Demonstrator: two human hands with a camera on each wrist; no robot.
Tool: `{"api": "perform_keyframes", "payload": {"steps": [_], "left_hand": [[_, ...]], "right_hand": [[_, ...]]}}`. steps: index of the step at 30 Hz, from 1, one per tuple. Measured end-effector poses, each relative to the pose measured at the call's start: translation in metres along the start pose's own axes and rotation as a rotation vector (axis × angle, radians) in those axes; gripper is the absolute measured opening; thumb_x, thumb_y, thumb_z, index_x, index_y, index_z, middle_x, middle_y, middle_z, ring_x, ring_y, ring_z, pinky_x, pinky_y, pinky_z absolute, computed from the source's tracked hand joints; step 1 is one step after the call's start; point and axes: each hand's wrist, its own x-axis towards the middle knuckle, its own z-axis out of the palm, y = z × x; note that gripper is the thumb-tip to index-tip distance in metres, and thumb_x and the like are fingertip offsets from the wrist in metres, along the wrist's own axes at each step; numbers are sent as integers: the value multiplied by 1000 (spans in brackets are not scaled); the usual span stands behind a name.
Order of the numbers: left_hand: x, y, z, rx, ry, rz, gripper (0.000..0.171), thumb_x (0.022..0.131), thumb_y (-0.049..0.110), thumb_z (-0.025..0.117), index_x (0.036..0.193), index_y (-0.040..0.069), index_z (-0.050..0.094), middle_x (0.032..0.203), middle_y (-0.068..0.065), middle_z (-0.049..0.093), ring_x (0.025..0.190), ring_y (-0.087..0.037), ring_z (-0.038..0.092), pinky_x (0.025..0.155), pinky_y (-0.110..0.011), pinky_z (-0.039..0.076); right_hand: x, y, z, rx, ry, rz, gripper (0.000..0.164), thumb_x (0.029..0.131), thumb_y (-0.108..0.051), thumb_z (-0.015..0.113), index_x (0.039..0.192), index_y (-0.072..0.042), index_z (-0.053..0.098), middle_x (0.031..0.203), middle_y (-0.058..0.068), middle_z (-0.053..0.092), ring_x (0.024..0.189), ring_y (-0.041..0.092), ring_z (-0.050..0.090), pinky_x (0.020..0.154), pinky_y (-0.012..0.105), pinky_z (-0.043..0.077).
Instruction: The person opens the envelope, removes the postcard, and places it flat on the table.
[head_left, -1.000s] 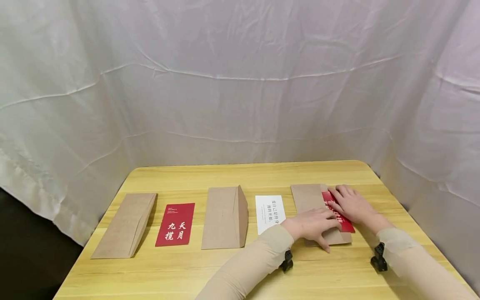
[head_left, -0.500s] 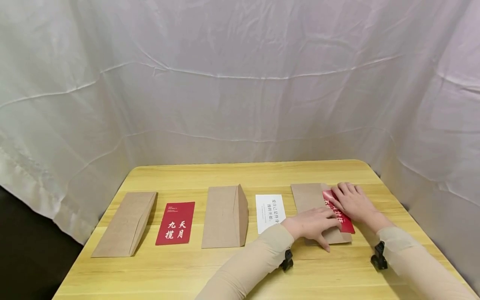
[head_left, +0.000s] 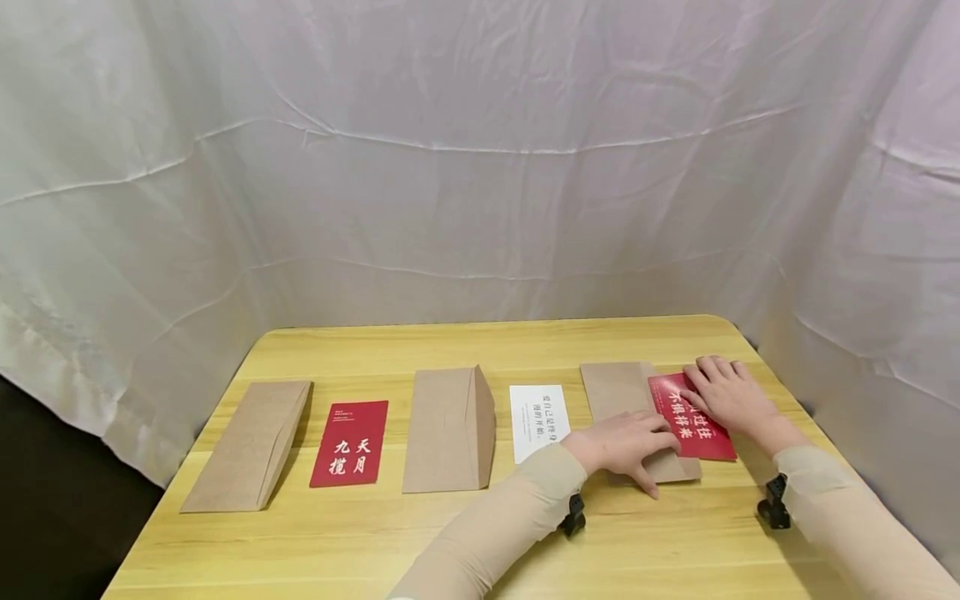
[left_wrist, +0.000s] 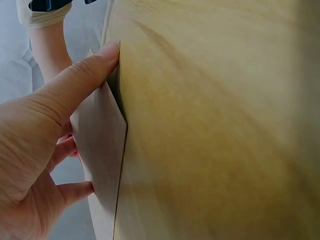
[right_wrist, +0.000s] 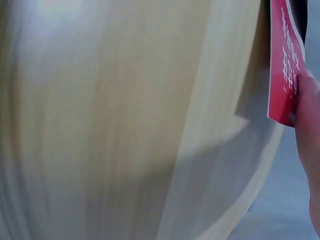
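A red card [head_left: 669, 392] with white lettering lies partly over the right side of a brown paper envelope [head_left: 613, 390], in the head view. My right hand [head_left: 735, 407] holds the card by its right edge. In the right wrist view the thumb lies along the red card [right_wrist: 281, 100], which is raised off the table. My left hand [head_left: 621, 446] rests on the envelope with fingers spread. The left wrist view has its thumb by the edge of the envelope [left_wrist: 102, 132] and fingertips touching the paper. Whether the card's left end is inside the envelope I cannot tell.
Left of my left hand lies a white card [head_left: 528, 412], partly behind the forearm. Further left are another brown envelope [head_left: 442, 433], a red card [head_left: 360, 421] and a third envelope [head_left: 240, 446]. Pale curtains [head_left: 480, 208] hang around the wooden table [head_left: 337, 550].
My right hand has moved right with the red card, which now sticks out further past the envelope and shows more lettering. My left hand has stayed on the envelope.
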Motion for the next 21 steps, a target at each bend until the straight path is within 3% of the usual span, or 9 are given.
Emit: {"api": "perform_keyframes", "payload": {"steps": [7, 21], "left_hand": [[0, 0, -3, 2, -4, 3, 74, 74, 64, 72, 137, 37, 46, 138, 16, 43, 129, -1, 38, 113, -16, 27], [3, -2, 4, 7, -9, 20, 74, 74, 65, 72, 138, 36, 47, 137, 15, 44, 130, -1, 37, 111, -14, 28]], "right_hand": [[-9, 18, 3, -27, 53, 4, 46, 86, -31, 69, 119, -3, 54, 110, 18, 48, 110, 39, 43, 88, 55, 33], [-31, 40, 5, -44, 22, 33, 48, 85, -30, 71, 121, -3, 53, 113, 20, 46, 112, 40, 40, 92, 59, 34]]}}
